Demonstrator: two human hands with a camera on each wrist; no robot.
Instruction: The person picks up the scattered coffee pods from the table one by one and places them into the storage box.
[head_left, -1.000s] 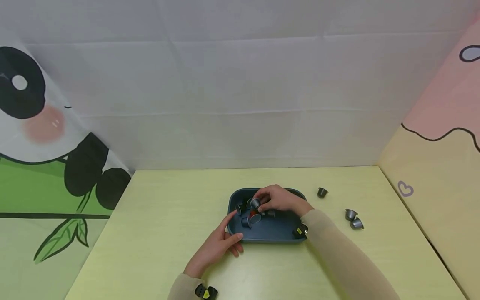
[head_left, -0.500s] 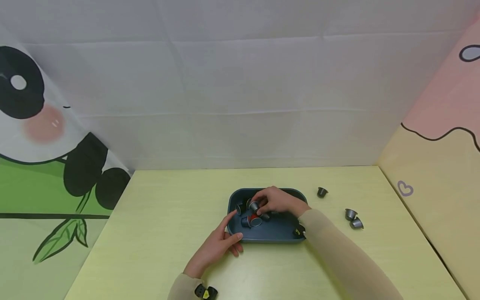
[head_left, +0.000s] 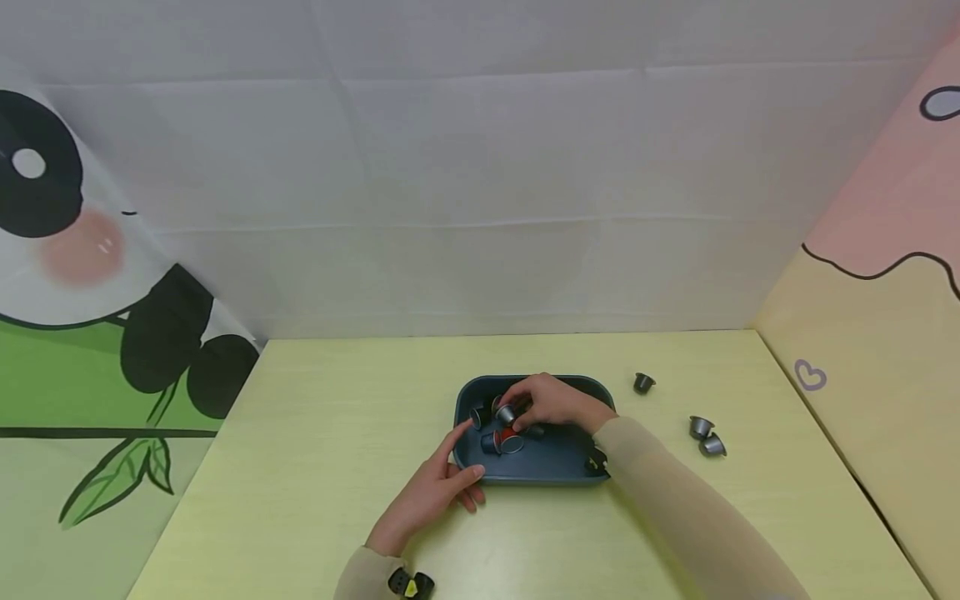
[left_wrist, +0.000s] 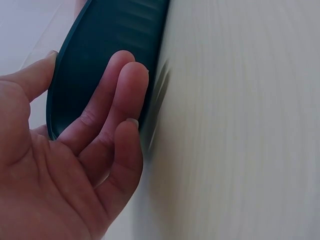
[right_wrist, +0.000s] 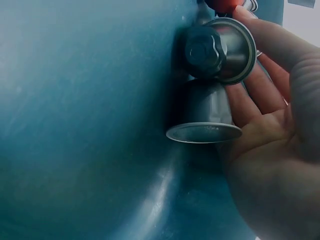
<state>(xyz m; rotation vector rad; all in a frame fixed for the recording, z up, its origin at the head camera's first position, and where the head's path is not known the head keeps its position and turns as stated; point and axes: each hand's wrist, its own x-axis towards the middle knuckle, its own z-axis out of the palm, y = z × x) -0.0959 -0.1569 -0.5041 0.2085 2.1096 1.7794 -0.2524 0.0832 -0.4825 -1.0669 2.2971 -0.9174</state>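
The right hand [head_left: 551,400] is pinching a shiny silver capsule [head_left: 506,414] with a flared rim inside the left half of the dark blue tray [head_left: 540,482]. A red capsule [head_left: 510,439] is lying nearer its front edge. The left hand [head_left: 429,500], fingers loosely extended, is touching the left rim. Tray floor is spreading toward the near right corner.

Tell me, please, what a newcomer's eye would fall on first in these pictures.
Most likely the red capsule, the one bright spot among duller capsules in the blue tray. Next might come the right hand, over the tray just beyond it. The large cartoon print at the head view's left side also stands out.
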